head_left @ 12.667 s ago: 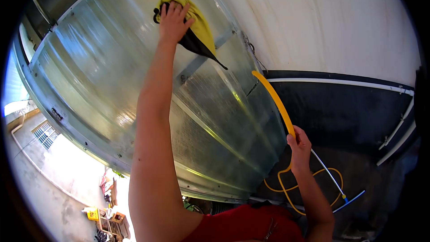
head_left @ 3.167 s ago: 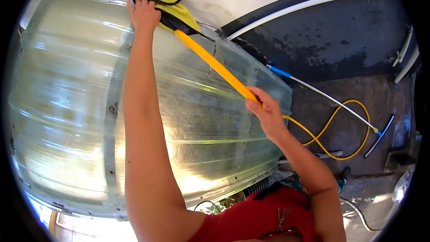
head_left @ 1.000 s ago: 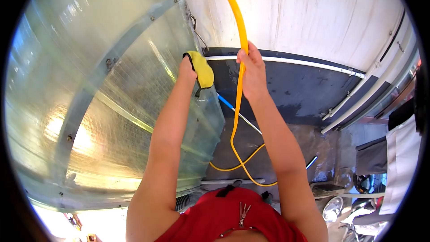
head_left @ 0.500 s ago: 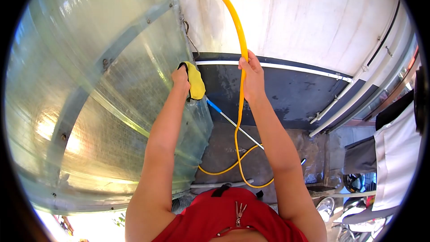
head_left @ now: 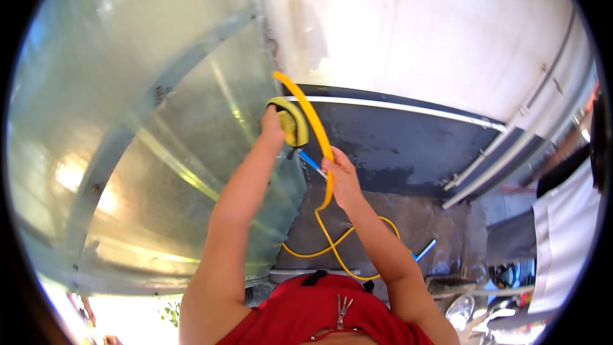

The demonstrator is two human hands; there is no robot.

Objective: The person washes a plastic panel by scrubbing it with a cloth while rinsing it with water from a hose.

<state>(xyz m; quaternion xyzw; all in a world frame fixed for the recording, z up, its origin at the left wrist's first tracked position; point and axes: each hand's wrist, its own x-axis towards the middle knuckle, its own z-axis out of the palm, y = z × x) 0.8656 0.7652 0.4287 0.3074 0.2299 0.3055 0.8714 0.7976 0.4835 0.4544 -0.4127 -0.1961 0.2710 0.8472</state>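
Note:
My left hand point(head_left: 273, 124) is closed on a yellow cloth point(head_left: 292, 125) with black edging, bunched up beside the right edge of the translucent ribbed panel point(head_left: 185, 134). In my right hand point(head_left: 340, 169) is a yellow hose point(head_left: 315, 116), gripped some way below its free end. That end arches up and to the left, passing in front of the cloth, and its tip is near the panel's edge. The rest of the hose hangs down and loops on the dark floor. Whether water comes out of the tip cannot be made out.
A squeegee with a blue handle point(head_left: 310, 160) leans behind the hose, its blade point(head_left: 426, 250) low on the floor. White pipes point(head_left: 408, 110) run along the white and dark wall point(head_left: 396, 147). Hanging cloths point(head_left: 565, 230) and a round metal object point(head_left: 460, 310) are at the right.
My right hand has moved down and slightly left, bringing the hose tip down from the upper wall to the cloth's level. My left hand has shifted slightly right and down with the cloth.

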